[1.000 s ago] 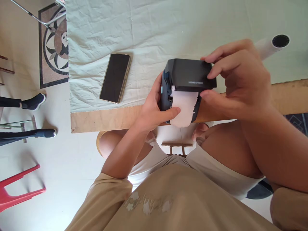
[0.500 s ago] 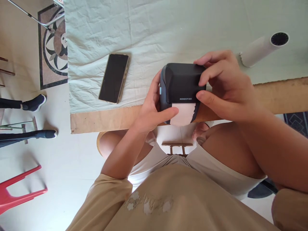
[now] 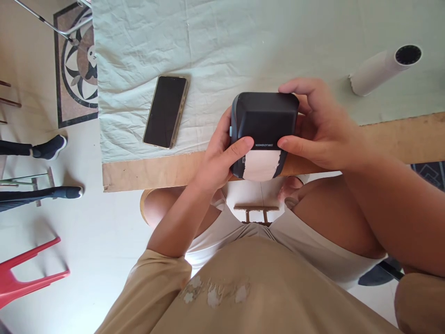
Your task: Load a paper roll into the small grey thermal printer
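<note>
A black label printer (image 3: 267, 118) marked NIIMBOT sits between my two hands at the table's front edge. From its near side sticks out a strip of pale paper (image 3: 261, 164) with a ragged right edge. My left hand (image 3: 222, 150) grips the printer's left side, thumb lying on the top near the paper slot. On the right side, my right hand (image 3: 318, 123) clasps the printer, with its thumb by the lettering and a finger at the far right corner. The fingers under and behind the printer are partly hidden.
A phone (image 3: 165, 111) with a dark screen lies on the pale green cloth (image 3: 222, 41) to the left. Toward the right lies a white cylinder (image 3: 377, 72) with a dark end. A red stool (image 3: 31, 283) stands on the floor, and another person's feet (image 3: 50, 147) show at left.
My left thumb has moved off the paper up onto the printer's top. The fingers of my right hand have shifted from the top to the right side, and the printer has turned slightly.
</note>
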### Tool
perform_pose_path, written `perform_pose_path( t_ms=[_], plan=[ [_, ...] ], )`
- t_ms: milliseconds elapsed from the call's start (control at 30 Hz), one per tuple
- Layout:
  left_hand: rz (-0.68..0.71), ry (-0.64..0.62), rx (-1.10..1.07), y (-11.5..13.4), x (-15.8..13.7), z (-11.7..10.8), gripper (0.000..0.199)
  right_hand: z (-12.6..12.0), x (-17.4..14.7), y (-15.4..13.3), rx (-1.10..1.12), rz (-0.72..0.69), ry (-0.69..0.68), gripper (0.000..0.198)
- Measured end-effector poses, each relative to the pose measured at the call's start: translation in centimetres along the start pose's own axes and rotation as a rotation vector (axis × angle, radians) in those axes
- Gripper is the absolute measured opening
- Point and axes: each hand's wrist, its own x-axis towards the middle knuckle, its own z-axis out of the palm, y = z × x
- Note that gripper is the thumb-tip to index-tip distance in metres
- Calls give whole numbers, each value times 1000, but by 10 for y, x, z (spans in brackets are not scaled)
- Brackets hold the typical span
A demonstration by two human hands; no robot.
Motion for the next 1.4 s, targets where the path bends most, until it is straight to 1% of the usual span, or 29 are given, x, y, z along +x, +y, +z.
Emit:
perform_pose_path(
  t_ms=[100,200,300,367,500,600,667,733,800,867,933,1000,1033,1067,1100,1167,1200,1233,1300,1367,1400],
  plan=[
    [39,-27,-22,-1,1,-1,58,0,0,7,-80,-57,18,69],
    [84,-56,-54,-1,4,-2,56,-1,-2,9,-239,-116,88,68],
    [63,4,-83,-2,7,-1,59,-3,-3,3,-326,-172,148,59],
    [73,58,-96,-6,8,0,60,-4,-4,-2,-340,-213,136,58],
    [139,130,-55,-12,6,-3,59,-5,-4,-10,-407,-263,71,73],
    [122,179,-44,-10,4,-2,50,-6,-4,-14,-456,-303,69,84],
    [78,213,-37,-5,4,1,50,-9,-4,-15,-545,-351,116,87],
    [25,204,-51,-1,7,5,58,-10,-4,-18,-639,-396,188,79],
    [-8,156,-88,2,9,7,65,-9,-3,-21,-655,-407,266,61],
    [-8,89,-90,3,11,7,65,-4,-1,-27,-552,-375,369,39],
    [7,52,-42,3,11,6,66,2,2,-34,-405,-342,520,22],
    [18,52,-15,3,11,4,64,7,5,-41,-314,-320,637,20],
    [20,50,-17,4,11,4,61,9,6,-43,-312,-319,657,20],
    [21,41,-21,6,10,4,59,9,7,-44,-354,-314,639,18],
    [21,27,-22,7,10,5,59,8,7,-45,-437,-314,585,16],
    [9,5,-22,9,10,6,65,5,7,-43,-672,-274,431,9],
    [11,1,-22,10,9,6,69,3,6,-41,-781,-249,363,10],
    [18,-3,-23,10,9,7,71,2,6,-39,-862,-205,301,16],
    [37,-16,-17,9,7,7,72,0,6,-35,-915,-129,213,33],
    [40,-22,5,7,6,6,72,-2,6,-35,-874,-97,140,40],
    [27,-17,13,6,5,5,73,-3,6,-38,-831,-88,127,41]
  ],
)
